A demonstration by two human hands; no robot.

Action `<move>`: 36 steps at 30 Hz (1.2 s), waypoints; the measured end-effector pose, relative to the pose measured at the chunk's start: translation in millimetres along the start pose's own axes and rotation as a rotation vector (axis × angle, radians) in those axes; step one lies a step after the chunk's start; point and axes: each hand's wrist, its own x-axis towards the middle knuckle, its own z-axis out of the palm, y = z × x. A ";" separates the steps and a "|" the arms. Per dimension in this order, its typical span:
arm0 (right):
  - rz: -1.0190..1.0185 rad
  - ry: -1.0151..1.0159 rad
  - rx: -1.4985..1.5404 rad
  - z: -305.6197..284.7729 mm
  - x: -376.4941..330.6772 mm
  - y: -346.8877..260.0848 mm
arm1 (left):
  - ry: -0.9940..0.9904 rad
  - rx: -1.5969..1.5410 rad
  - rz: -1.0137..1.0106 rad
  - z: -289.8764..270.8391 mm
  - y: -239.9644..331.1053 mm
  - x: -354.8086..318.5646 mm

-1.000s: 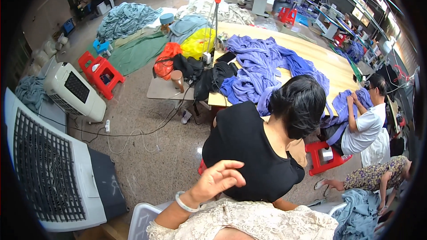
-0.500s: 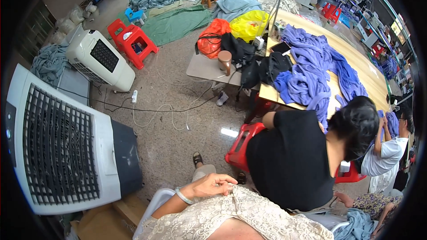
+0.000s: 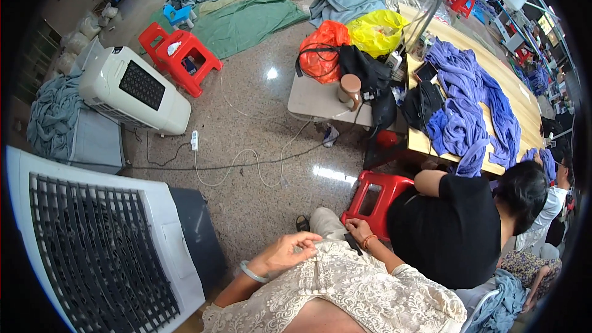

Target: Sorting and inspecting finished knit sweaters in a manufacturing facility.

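Observation:
My left hand (image 3: pixel 287 254), with a pale bangle at the wrist, hovers at the front of my cream lace top (image 3: pixel 308 280). Its fingers are loosely bent and apart, and nothing shows in them. Further right, my right hand (image 3: pixel 359 233), wearing an orange beaded bracelet, is beside the near edge of a red plastic stool (image 3: pixel 394 186). Its fingers are curled together; whether they touch the stool cannot be made out. A narrow black thing (image 3: pixel 353 244) shows just under that hand, its kind unclear.
A person in black (image 3: pixel 447 228) sits close on my right at a wooden table (image 3: pixel 515 89) heaped with purple fabric (image 3: pixel 462 111). A side table (image 3: pixel 311 95) carries bags and a brown cup (image 3: pixel 349 91). Air coolers (image 3: pixel 98 246) stand left. A power strip (image 3: pixel 195 140) and cables cross the floor.
My right hand has come into view beside the red stool. The view has shifted, and more of the stool shows. My left hand remains by the lace top.

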 end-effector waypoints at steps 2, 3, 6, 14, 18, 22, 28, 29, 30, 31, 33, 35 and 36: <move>-0.053 -0.062 -0.083 7.9 20.4 -21.3 | 0.000 0.058 0.000 -14.3 1.4 7.1; -0.107 -0.053 -0.171 8.4 26.0 -31.4 | -0.018 0.061 -0.043 -22.3 2.5 9.2; -0.149 -0.172 -0.409 3.7 53.3 -29.5 | -0.019 0.113 -0.079 -51.1 -3.0 22.1; -0.332 -0.282 -0.842 -23.0 177.4 -60.2 | 0.100 0.165 -0.057 -102.7 -27.7 82.5; -0.274 -0.068 -0.466 -35.0 228.8 -118.2 | 0.123 0.252 -0.099 -125.4 -4.2 99.4; -0.175 -0.245 -0.568 -43.6 248.0 -187.4 | 0.154 0.276 0.037 -151.2 -4.9 109.1; -0.084 -0.241 -0.588 -29.2 244.7 -200.3 | 0.168 0.240 -0.101 -191.6 31.1 131.4; -0.056 -0.264 -0.585 -27.4 243.3 -198.9 | 0.156 0.238 -0.075 -200.7 31.7 139.8; -0.017 -0.283 -0.599 -24.4 242.9 -198.9 | 0.153 0.235 -0.052 -209.9 31.4 146.1; 0.001 -0.262 -0.578 -22.1 243.4 -196.7 | 0.137 0.225 -0.038 -217.7 29.7 154.4; 0.040 -0.333 -0.592 -16.6 247.8 -197.5 | 0.077 0.234 -0.045 -238.2 35.2 171.5; 0.074 -0.300 -0.551 -11.6 258.2 -206.5 | 0.024 0.238 -0.054 -262.1 41.1 188.9; 0.096 -0.274 -0.521 -9.1 263.5 -213.2 | -0.013 0.253 -0.047 -275.7 41.5 199.3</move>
